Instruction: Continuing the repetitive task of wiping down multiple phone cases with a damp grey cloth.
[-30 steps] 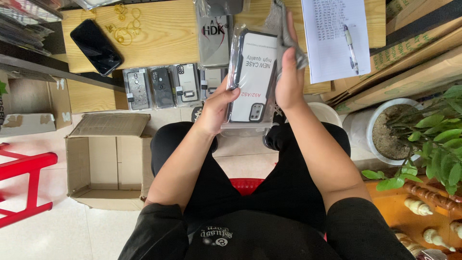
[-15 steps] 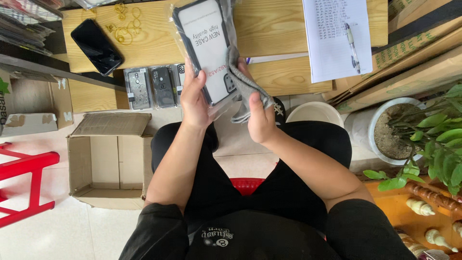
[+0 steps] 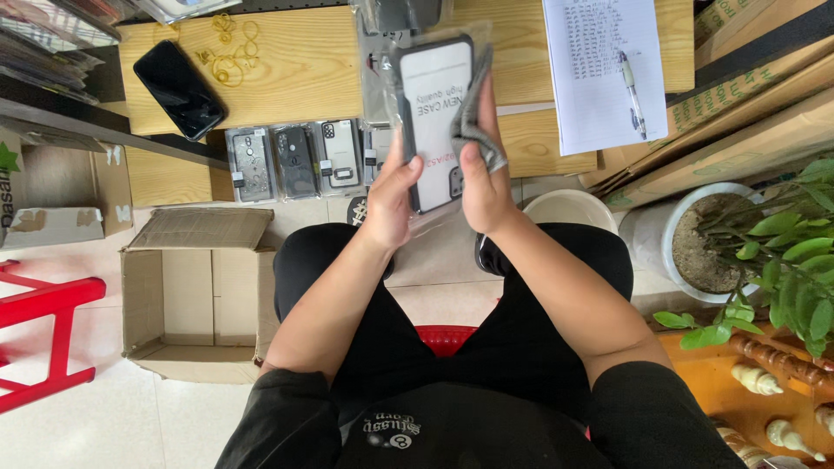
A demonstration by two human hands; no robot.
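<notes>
Far left on the light wooden table (image 3: 295, 69): black smartphone (image 3: 180, 89), yellow rubber bands (image 3: 228, 48), row of bagged phone cases (image 3: 295, 161). Far right: lined paper sheet (image 3: 599, 74) with pen (image 3: 632, 94). Open cardboard box (image 3: 195, 300) on floor, near left. Centre, above the lap – clear-bagged phone case with white insert card (image 3: 434, 117), black rim, upright. Left hand (image 3: 393, 198) grips its left edge; right hand (image 3: 483, 178) pinches grey cloth (image 3: 473, 117) against its right side

Both hands (left hand (image 3: 395, 195), right hand (image 3: 483, 187)) grip a packaged phone case (image 3: 434, 122).
</notes>
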